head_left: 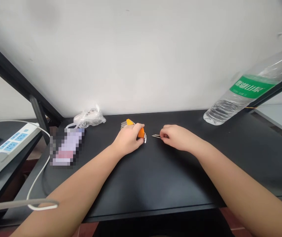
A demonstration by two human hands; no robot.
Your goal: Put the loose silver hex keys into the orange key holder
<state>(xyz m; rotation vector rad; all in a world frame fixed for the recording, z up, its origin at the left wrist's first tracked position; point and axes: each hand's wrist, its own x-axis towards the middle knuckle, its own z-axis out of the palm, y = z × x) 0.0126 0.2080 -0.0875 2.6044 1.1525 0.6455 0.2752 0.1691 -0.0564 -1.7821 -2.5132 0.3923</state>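
My left hand [128, 139] is closed around an orange hex key holder [141, 132] above the black desk. Thin metal keys stick out from both ends of the holder, and my fingers hide its middle. To the right, my right hand [175, 137] pinches thin metal hex keys [156, 135] between thumb and fingertips. Their ends point left toward the holder, with a small gap between. How many keys are in the right hand I cannot make out.
A large water bottle [242, 90] with a green label stands at the back right of the black desk [151, 184]. On the left are a crumpled plastic bag [90, 118], a blurred-out phone-like object [68, 148], a white cable [38, 179] and a power strip [12, 144].
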